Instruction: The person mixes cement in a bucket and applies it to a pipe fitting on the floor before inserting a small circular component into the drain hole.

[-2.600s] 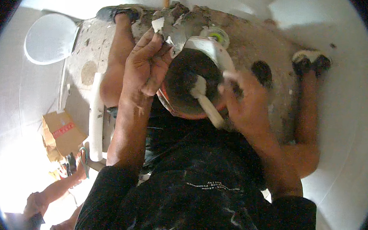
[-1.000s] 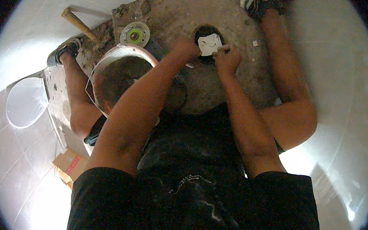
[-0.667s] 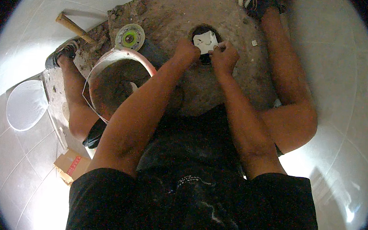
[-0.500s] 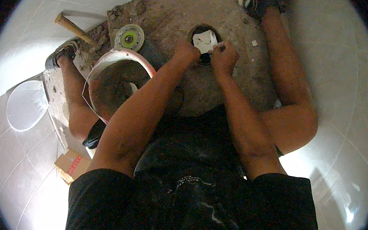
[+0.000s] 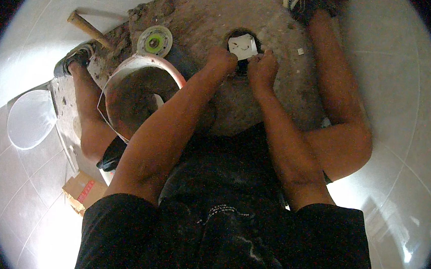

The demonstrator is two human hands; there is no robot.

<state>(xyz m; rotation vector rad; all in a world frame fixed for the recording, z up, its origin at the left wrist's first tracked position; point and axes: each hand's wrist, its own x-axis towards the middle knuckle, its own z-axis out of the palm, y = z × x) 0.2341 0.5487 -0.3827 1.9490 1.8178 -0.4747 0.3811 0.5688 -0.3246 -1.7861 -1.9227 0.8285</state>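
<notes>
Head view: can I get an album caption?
Left hand and right hand hold a white piece at a dark floor hole.

The left hand [image 5: 222, 61] and right hand [image 5: 263, 71] held a white piece [image 5: 242, 46] at a round hole [image 5: 241, 69], right of the bucket [image 5: 128, 65].

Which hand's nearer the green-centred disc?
Left. The left hand is to the right of the green-centred disc, apart from it; the right hand is farther right, at the white piece's lower right edge.

White pc [image 5: 241, 44], prob. dk-streaked
</notes>
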